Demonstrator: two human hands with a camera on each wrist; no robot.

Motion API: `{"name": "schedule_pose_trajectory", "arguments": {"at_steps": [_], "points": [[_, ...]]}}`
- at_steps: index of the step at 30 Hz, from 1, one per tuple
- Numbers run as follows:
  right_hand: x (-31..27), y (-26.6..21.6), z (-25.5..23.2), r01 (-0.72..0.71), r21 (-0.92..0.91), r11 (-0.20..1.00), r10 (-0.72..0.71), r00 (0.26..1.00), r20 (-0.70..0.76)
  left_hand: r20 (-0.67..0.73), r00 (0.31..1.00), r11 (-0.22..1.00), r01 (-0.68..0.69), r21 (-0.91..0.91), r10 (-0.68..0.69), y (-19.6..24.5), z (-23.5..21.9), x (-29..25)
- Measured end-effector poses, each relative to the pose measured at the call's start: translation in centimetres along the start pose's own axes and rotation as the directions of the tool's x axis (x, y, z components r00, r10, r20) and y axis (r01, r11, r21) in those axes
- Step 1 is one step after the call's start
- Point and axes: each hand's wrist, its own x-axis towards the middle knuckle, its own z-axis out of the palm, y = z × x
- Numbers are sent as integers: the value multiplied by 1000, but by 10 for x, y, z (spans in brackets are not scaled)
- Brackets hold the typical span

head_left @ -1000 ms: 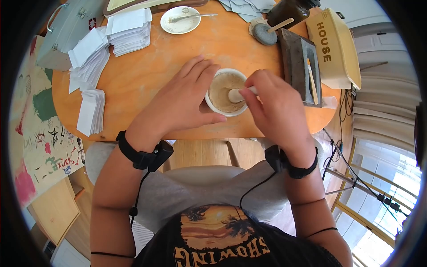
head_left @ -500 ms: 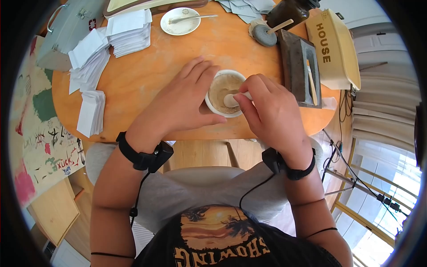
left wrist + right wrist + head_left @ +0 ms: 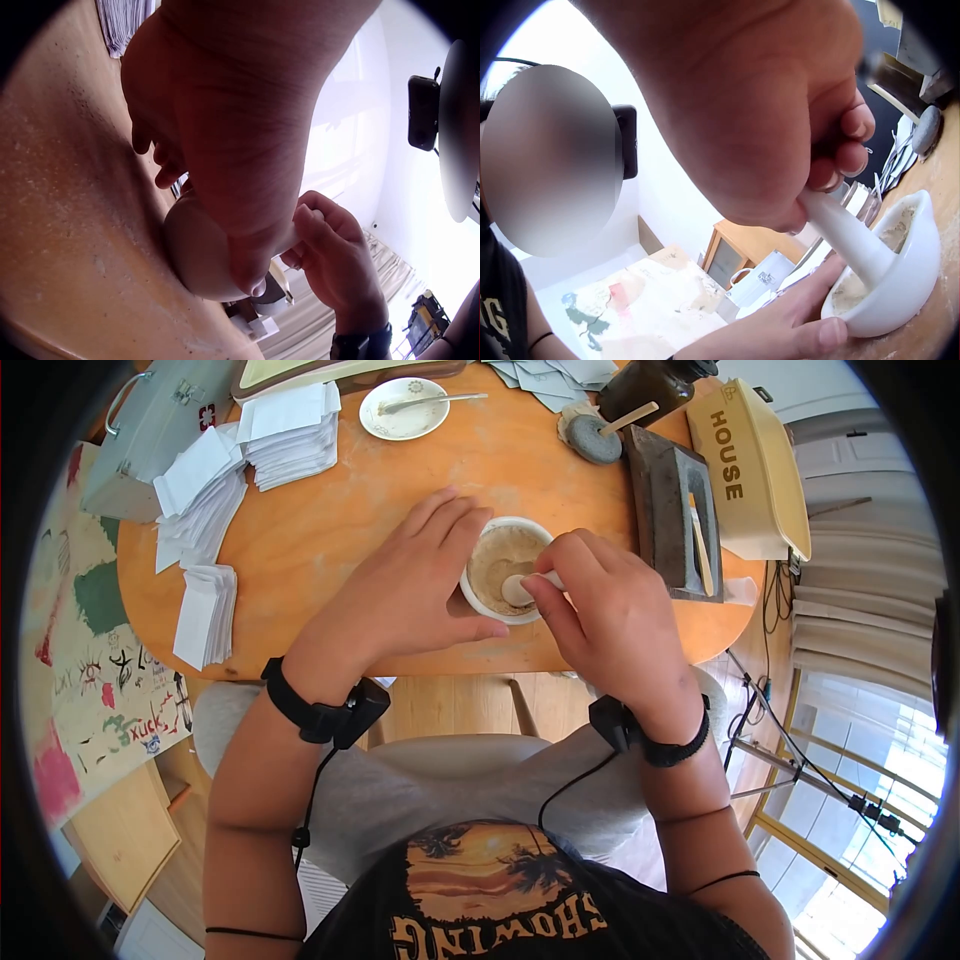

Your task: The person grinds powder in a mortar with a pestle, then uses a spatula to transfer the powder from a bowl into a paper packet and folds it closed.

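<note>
A white mortar (image 3: 512,521) stands near the table's front edge, its inside coated with a beige powder (image 3: 493,563). My left hand (image 3: 405,580) holds it from the left, thumb at the near side and fingers along the far side. In the left wrist view the thumb lies against the outer wall of the mortar (image 3: 196,251). My right hand (image 3: 618,605) grips the upper end of a white pestle (image 3: 851,236). The rounded head of the pestle (image 3: 516,591) rests in the powder, with the shaft leaning to the right. Part of the shaft is hidden by my fingers.
Stacks of white paper packets (image 3: 290,435) lie at left, beside a metal case (image 3: 150,440). A small dish (image 3: 405,420) with a spoon sits at the back. At right are a grey stone disc (image 3: 592,440) with a stick, a dark tray (image 3: 660,510) and a yellow HOUSE box (image 3: 750,470).
My right hand has shifted slightly left and toward me with the pestle, whose head moved from the mortar's right side nearer its middle. My left hand stays in place.
</note>
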Motion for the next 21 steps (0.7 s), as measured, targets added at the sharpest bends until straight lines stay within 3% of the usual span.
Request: {"name": "schedule_pose_trajectory", "arguments": {"at_steps": [5, 8, 10, 13, 21], "points": [[1, -4, -2, -2, 56, 998, 5, 999, -42, -6, 1000, 1000, 6, -7, -6, 0, 0, -1], [0, -2, 3, -9, 0, 1000, 9, 1000, 13, 4, 1000, 1000, -6, -2, 6, 0, -1, 1], [2, -2, -1, 37, 41, 998, -34, 997, -71, 3, 1000, 1000, 6, 5, -6, 0, -1, 0], [1, -4, 2, 21, 38, 999, -21, 1000, -1, -2, 1000, 1000, 7, 0, -7, 0, 1, -1], [1, -4, 10, -4, 58, 998, 6, 1000, -20, -4, 1000, 1000, 2, -12, -2, 0, 0, -1]]}}
